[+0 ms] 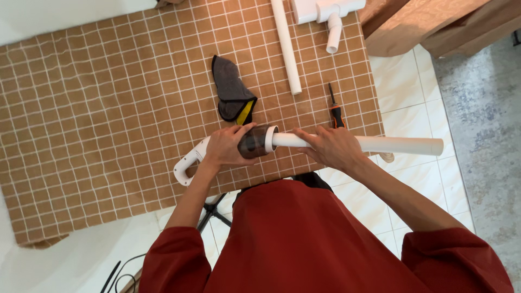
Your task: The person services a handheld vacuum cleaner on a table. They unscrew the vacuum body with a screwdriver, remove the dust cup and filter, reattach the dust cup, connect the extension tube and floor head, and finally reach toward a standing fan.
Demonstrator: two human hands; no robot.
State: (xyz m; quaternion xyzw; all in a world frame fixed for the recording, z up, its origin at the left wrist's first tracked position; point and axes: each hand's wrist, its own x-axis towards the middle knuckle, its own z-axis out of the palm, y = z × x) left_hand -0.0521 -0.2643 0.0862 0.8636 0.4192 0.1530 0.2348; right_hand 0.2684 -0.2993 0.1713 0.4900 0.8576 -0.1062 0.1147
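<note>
I have the vacuum (239,145) held level over the desk's (108,119) near edge: my left hand (228,146) is wrapped around its dark canister, my right hand (331,146) gripping the white tube (391,145) plugged into it. Just beyond lie a grey cloth (230,87), a screwdriver (335,108), a spare tube (286,46) and a floor head (325,11), none touching it.
</note>
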